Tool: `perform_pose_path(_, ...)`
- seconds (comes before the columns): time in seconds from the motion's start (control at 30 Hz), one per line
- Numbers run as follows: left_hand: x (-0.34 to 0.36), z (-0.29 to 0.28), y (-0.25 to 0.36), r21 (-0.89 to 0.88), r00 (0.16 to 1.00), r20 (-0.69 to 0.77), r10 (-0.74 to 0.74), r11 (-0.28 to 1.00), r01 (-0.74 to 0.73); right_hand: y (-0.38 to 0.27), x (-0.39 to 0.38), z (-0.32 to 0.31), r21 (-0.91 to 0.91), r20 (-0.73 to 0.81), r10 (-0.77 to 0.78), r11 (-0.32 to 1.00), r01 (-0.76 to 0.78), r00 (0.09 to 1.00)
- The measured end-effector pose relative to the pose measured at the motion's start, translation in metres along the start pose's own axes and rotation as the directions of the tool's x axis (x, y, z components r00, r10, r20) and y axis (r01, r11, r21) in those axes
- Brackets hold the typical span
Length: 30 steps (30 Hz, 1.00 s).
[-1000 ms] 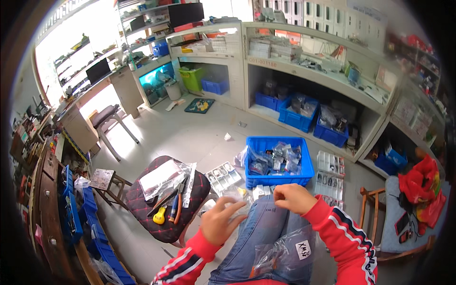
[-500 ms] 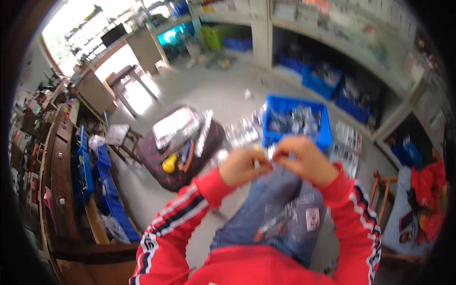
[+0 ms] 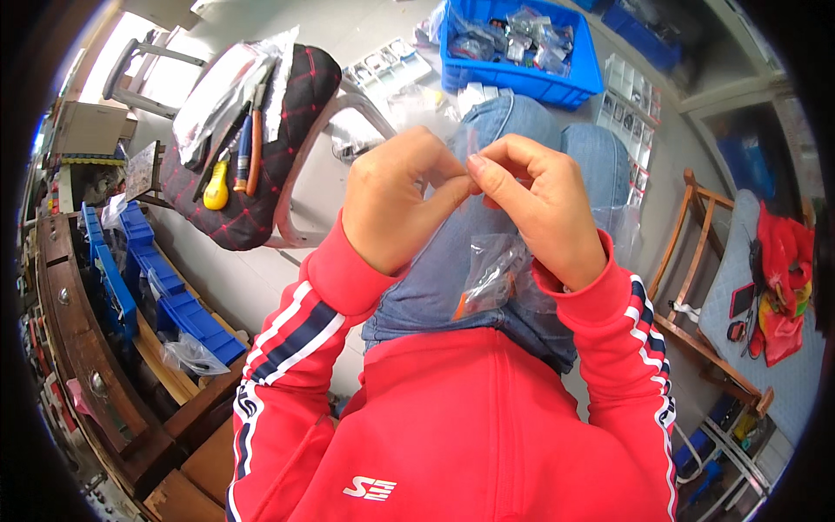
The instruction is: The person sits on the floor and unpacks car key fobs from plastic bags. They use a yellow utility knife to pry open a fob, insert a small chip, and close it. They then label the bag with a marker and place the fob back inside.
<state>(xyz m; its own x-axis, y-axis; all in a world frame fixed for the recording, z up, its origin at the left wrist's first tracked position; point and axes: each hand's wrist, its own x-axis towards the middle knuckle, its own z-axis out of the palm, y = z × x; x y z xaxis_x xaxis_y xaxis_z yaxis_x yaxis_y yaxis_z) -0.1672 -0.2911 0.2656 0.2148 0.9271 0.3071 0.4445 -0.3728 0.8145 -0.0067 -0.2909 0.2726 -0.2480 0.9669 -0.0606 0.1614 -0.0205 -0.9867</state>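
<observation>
My left hand (image 3: 404,196) and my right hand (image 3: 548,200) meet fingertip to fingertip above my knees. Both are closed in a pinch on a thin piece of clear plastic (image 3: 470,142), mostly hidden by the fingers. A bit of orange-red shows just under the right fingertips; I cannot tell what it belongs to. On my lap, below the hands, lies a clear plastic bag (image 3: 491,271) holding dark and orange parts. Another clear bag (image 3: 619,228) rests over my right thigh, partly covered by my right wrist.
Beyond my knees stands a blue crate (image 3: 522,87) of small bagged parts. Divided clear trays (image 3: 390,67) lie on the floor around it. At left, a dark cushioned chair (image 3: 252,222) bears bags and a yellow-handled tool (image 3: 217,185). A wooden chair (image 3: 687,235) stands at right.
The view has tipped down toward my lap, so the crate and cushioned chair sit higher in the picture. My hands stay pinched together at the fingertips.
</observation>
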Motion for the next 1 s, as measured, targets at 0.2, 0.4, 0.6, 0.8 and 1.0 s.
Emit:
perform_pose_path(0.2,-0.01,-0.001,-0.013,-0.176,0.945,0.222,-0.24,0.944,0.281,0.014,-0.007,-0.002,-0.017,0.067,0.074,0.997,-0.073,0.995)
perform_pose_path(0.4,-0.009,0.004,-0.018,-0.056,0.976,0.203,-0.083,0.994,0.096,0.018,-0.003,0.008,-0.215,0.022,-0.074,0.974,0.077,0.997)
perform_pose_path(0.6,-0.011,0.011,-0.023,-0.031,0.992,0.096,-0.078,0.996,0.081,0.025,-0.002,0.015,-0.428,-0.073,-0.25,0.882,0.196,0.965)
perform_pose_path(0.8,-0.012,0.014,-0.022,0.06,0.995,-0.005,-0.097,0.993,0.097,0.026,-0.001,0.017,-0.417,-0.1,-0.252,0.889,0.189,0.963)
perform_pose_path(1.0,-0.016,0.014,-0.024,0.076,1.0,0.02,-0.022,0.997,0.02,0.026,-0.002,0.011,-0.227,0.0,-0.133,0.965,0.13,0.991)
